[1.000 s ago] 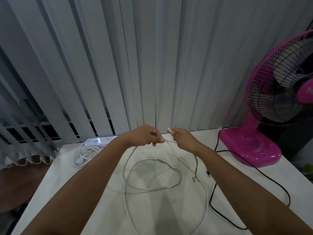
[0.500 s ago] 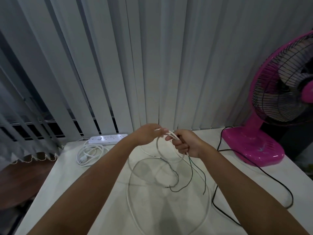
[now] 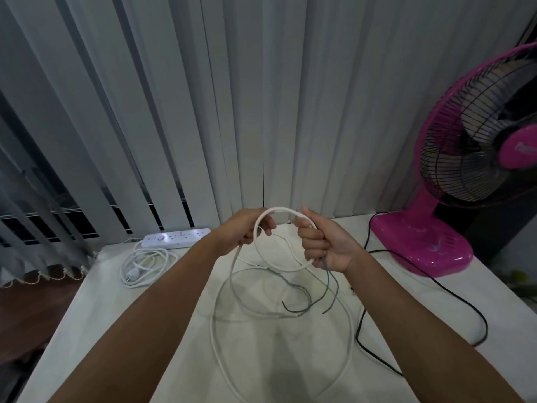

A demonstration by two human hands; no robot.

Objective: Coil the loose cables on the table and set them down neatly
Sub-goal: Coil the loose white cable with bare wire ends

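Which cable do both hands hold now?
The thick white cable, bent into one loop between left hand and right hand; the black fan cord and power strip cord lie untouched.

- Probably a room in a home, dimly lit.
- A pale table stands against a window hung with long grey vertical blinds.
- At the left the slats part, showing dark glass and a rail behind them.
- A bright pink desk fan with a black wire cage stands on the table's right corner.
- A white power strip lies at the back left, its cord bundled beside it.
- Brown wood shows below the table's left edge.
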